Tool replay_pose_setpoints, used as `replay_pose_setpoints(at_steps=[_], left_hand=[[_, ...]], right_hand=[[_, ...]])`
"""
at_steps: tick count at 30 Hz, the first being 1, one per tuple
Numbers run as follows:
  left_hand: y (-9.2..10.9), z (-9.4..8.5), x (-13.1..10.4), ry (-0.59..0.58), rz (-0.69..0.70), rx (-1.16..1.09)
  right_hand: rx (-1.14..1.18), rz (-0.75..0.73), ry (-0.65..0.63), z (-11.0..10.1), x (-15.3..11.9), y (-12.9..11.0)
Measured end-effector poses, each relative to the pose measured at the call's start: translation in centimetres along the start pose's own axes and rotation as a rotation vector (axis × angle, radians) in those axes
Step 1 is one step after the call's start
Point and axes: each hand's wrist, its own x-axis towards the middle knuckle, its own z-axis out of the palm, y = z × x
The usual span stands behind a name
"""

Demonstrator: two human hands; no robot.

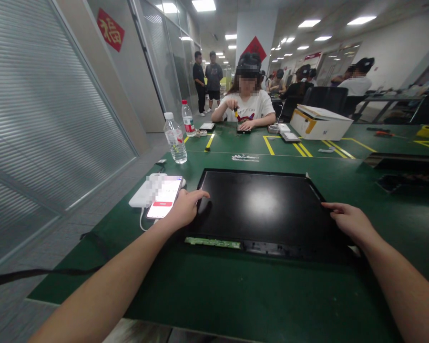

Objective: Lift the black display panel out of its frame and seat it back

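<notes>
Screen (257, 214), large, flat, black and rectangular with a glossy face and a thin dark frame, lies on a dark green tabletop (186, 295) between the person's two hands, a pale glare on its upper middle. A narrow green circuit board strip (212, 243) shows along the left part of its near edge. The left hand (186, 207) is at the left edge, index finger stretched out over the border and the other fingers curled; I cannot tell whether it grips the frame or only rests there. The right hand (352, 221) is at the right edge, its index fingertip at the frame and the other fingers folded under; how firmly it holds, if at all, cannot be told. Just beside the left hand, a lit smartphone with a red bar on its display (165, 197) leans over a flat white plastic block (137, 195). Beyond stand a clear plastic bottle with a white cap (176, 140) and a clear plastic bottle with a red cap (188, 119). Across the table, a co-worker in a white T-shirt (260, 102) holds a yellow-and-black screwdriver (236, 113) upright, near a white cardboard box with yellow tape (325, 126).
</notes>
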Motion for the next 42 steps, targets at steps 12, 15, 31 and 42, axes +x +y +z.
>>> replay_pose_setpoints(at_steps=[12,15,31,42], left_hand=[[-1.2,0.7,-0.8,0.121,-0.044,-0.034],[-1.5,0.8,-0.8,0.086,-0.054,-0.041],[0.0,-0.6,-1.3,0.137,-0.284,-0.518],[3.1,-1.1,-0.9,0.292,-0.769,-1.395]], right_hand=[[-0.014,-0.087,0.023,-0.5,0.3,0.4],[-0.143,-0.14,0.06,-0.6,0.3,0.5],[-0.34,-0.182,-0.019,-0.2,-0.3,0.1],[-0.365,-0.182,-0.015,0.2,0.5,1.4]])
